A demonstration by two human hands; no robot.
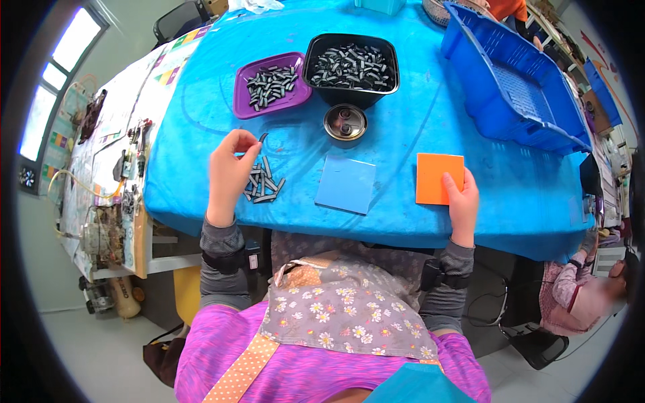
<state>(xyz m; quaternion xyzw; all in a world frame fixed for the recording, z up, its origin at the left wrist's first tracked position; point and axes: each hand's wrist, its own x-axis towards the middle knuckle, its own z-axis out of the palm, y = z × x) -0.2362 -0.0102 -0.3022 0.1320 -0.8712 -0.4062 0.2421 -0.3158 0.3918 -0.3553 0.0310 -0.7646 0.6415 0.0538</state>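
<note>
My left hand (230, 171) is closed in a pinch, and a small dark strip (263, 138) shows at its fingertips. Just beside that hand lies a loose pile of small black-and-grey strips (267, 188) on the blue table cover. In my right hand (463, 205) is an orange square pad (432, 176), with the thumb on its face and the other fingers hidden under it. A light blue square pad (346, 185) lies flat between my hands. Beyond it stands a round metal tin (345, 136) with two dark round pieces on top.
A purple tray (240, 101) and a black tub (353, 98), both holding many strips, stand behind the tin. A big blue plastic crate (484, 111) takes up the right side of the table (396, 221). Another person (571, 292) sits at lower right.
</note>
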